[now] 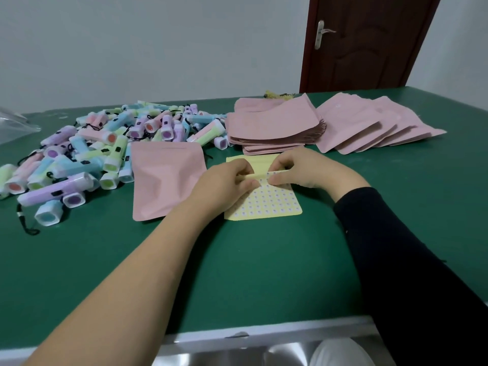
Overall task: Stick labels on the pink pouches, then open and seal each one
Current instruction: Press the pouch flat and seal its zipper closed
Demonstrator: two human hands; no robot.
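A yellow label sheet (pixel 269 204) covered with several small round labels lies on the green table in front of me. Its far part is folded up. My left hand (pixel 227 183) pinches the fold at its left. My right hand (pixel 298 167) pinches the sheet at the fold from the right. One puffed pink pouch (pixel 165 178) lies just left of the sheet, beside my left wrist. A stack of flat pink pouches (pixel 269 128) sits behind the sheet, and a fanned row of more pink pouches (pixel 369 125) spreads to the right.
A heap of pastel mini flashlights (pixel 87 154) with black cords covers the table's left side. A clear plastic bag (pixel 13 125) lies at the far left edge. A dark red door (pixel 369 43) stands behind the table. The table's metal front edge (pixel 264 336) runs below my forearms.
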